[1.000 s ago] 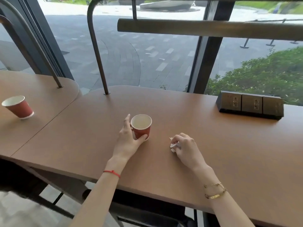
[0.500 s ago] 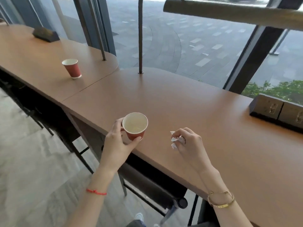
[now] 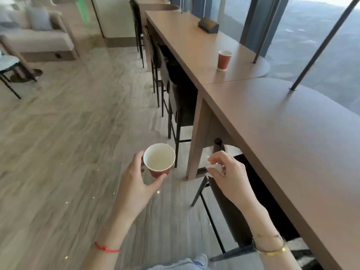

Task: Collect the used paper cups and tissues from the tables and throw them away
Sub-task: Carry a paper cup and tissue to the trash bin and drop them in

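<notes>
one paper cup [image 3: 159, 160] is gripped by the left hand [image 3: 136, 184], a tissue [image 3: 214, 168] pinched by the right hand [image 3: 229, 178]; a second cup [image 3: 224, 60] is left on the tabletop [image 3: 194, 45].

No text, label, brand, number or sign can be read on anything in view.

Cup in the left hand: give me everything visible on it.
The cup is a small paper cup, red outside with a pale off-white inside and a thin rolled rim. It looks empty, though the inside is blurred. It is upright, tilted slightly, and held in the air above the wooden floor, off the table. The left hand grips it, thumb under the base side and fingers round the far wall. Nothing else touches it.
</notes>
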A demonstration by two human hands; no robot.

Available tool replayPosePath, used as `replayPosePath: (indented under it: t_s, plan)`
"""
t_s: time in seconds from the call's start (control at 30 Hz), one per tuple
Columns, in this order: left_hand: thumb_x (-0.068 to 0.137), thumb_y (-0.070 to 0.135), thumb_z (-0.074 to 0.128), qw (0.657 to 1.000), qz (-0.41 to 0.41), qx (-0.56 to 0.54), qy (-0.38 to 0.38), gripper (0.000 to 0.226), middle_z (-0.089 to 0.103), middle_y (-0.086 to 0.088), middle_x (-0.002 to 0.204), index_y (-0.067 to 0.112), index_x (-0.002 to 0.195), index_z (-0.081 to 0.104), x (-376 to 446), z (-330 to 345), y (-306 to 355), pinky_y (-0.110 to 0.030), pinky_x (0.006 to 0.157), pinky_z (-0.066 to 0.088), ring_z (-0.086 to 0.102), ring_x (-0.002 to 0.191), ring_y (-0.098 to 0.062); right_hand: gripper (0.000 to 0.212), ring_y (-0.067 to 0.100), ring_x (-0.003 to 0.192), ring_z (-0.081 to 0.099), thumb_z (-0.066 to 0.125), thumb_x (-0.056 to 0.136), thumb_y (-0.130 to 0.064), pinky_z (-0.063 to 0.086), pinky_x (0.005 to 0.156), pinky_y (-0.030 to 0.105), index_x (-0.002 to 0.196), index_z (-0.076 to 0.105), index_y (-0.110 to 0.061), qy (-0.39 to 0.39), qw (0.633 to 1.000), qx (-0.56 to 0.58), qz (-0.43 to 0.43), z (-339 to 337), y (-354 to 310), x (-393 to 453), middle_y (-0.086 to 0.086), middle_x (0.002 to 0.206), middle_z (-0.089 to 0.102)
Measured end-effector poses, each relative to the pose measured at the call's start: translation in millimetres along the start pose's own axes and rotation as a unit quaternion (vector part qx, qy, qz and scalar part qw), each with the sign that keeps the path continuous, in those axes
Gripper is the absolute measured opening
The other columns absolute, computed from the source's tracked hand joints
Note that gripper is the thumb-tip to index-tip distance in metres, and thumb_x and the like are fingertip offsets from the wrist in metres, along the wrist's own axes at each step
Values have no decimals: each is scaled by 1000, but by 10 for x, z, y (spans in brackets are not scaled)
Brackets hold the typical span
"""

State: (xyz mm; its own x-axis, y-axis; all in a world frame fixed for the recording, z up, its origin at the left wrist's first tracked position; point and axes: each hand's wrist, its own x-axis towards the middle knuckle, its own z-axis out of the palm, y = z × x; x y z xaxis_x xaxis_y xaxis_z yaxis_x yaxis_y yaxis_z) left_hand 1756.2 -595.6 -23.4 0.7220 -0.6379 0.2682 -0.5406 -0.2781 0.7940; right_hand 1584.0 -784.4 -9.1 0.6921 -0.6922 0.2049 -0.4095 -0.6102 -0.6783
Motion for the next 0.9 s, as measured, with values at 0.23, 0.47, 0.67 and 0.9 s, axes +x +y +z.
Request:
replayPosePath:
  t_s: [0.23, 0.47, 0.67, 0.9]
  plan:
    - [70, 28, 84, 986, -104, 51, 121, 70, 60, 14, 112, 26, 128, 46, -928, -1276, -585, 0, 77, 36, 61, 98, -9, 16, 0, 83, 53, 70, 84, -17, 38, 70, 10, 94, 60, -24, -108, 988, 28, -110, 1013, -1092, -206, -15, 92, 60]
    - [71, 35, 82, 944, -206, 112, 233, 71, 58, 17, 111, 32, 129, 42, -2183, -2575, -1083, -13, 77, 38, 58, 99, -7, 15, 11, 82, 54, 69, 83, -12, 43, 75, 26, 93, 60, -16, -208, 949, 60, -230, 2074, -2354, -844, -9, 93, 61]
    - [68, 34, 83, 866, -297, 172, 364, 76, 57, 14, 113, 24, 132, 43, -3340, -3399, -1294, -16, 80, 39, 58, 97, -8, 15, 10, 80, 53, 69, 81, -9, 38, 71, 21, 91, 60, -15, -298, 888, 81, -340, 2906, -3370, -1439, -11, 89, 60]
    - [66, 26, 87, 761, -384, 178, 492, 75, 61, 7, 115, 17, 130, 47, -4431, -3930, -1444, -29, 82, 49, 65, 98, -19, 17, 4, 77, 51, 70, 80, -7, 38, 69, 10, 93, 61, -14, -412, 785, 113, -449, 3768, -4412, -2215, -10, 90, 61]
